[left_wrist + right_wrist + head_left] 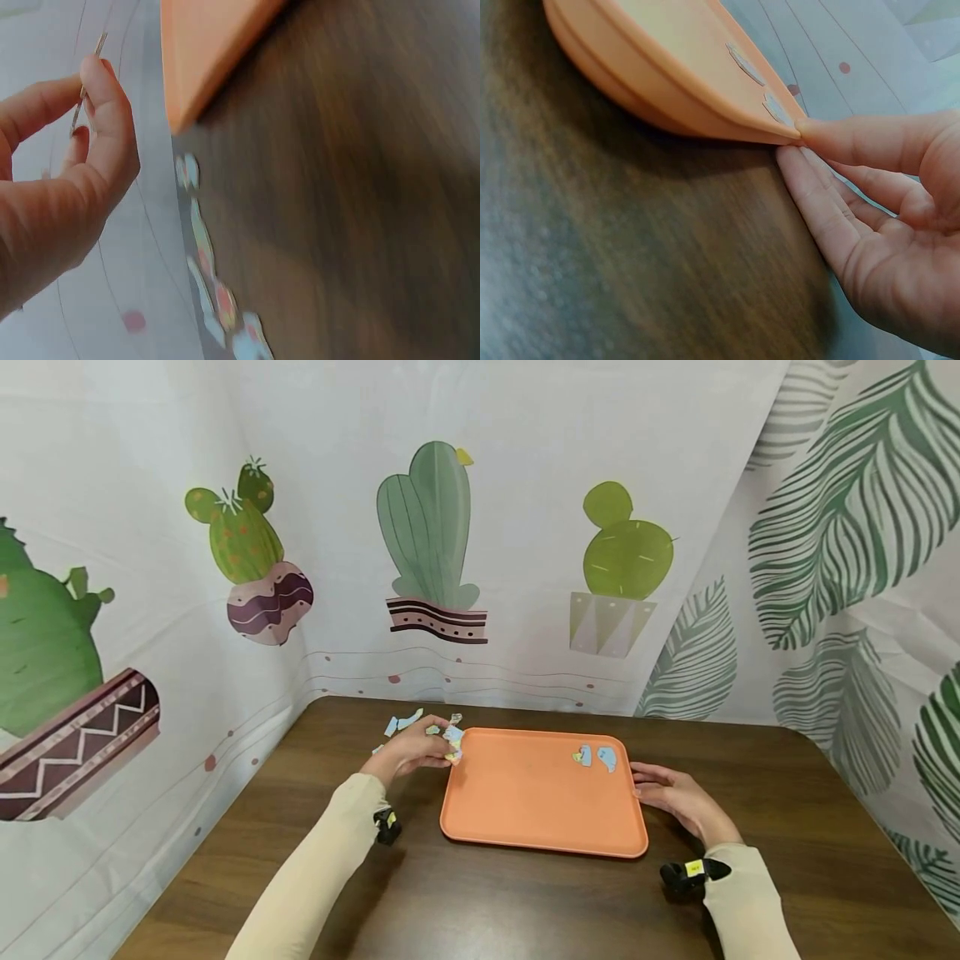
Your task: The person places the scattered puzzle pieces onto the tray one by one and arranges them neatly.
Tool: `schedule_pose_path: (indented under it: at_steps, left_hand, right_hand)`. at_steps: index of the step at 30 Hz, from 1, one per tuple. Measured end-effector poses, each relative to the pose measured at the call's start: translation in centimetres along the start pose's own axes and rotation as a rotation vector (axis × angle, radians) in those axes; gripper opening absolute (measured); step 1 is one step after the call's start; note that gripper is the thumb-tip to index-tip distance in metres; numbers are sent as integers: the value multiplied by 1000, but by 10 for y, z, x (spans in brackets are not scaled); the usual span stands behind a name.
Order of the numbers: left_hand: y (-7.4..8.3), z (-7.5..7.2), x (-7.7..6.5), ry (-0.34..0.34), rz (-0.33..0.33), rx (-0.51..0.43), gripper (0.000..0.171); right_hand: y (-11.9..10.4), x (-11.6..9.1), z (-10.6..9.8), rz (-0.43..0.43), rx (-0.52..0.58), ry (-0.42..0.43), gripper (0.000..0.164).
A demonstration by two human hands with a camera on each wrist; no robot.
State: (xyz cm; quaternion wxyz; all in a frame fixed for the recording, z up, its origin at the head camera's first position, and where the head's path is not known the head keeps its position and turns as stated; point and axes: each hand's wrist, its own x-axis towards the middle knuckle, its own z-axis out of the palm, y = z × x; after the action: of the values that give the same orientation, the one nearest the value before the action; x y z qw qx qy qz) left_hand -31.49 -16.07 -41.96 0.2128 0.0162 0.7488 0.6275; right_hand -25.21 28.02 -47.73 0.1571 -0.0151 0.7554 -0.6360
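My left hand (417, 748) pinches a thin, flat jigsaw puzzle piece (453, 735), light blue and yellow, over the left edge of an orange tray (540, 802). The left wrist view shows that piece (100, 45) edge-on between thumb and fingers. At the opposite side, my right hand (681, 799) grips the tray's right rim, thumb on top and fingertips below in the right wrist view. Two blue puzzle pieces lie inside the tray near its far right corner, a yellow-tipped piece (585, 756) beside a rounded piece (607, 758).
Several loose puzzle pieces (410, 719) lie on the brown wooden table (480, 902) behind and left of the tray, partly hidden by my left hand. A white curtain (525, 527) printed with cacti and leaves stands along the table's back edge.
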Motion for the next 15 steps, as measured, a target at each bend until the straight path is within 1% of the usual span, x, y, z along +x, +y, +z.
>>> schedule_pose_path:
  at_steps: [8,12,15]
  left_hand:
    - [15,39,17,-13,-8,-8,58]
    - [21,56,24,6,-22,-35,58]
    - [23,69,29,24,-14,-50,58]
  right_hand:
    - [1,1,0,5,-3,6,64]
    - [2,2,0,7,-8,6,65]
    - [2,2,-1,9,-3,11,65]
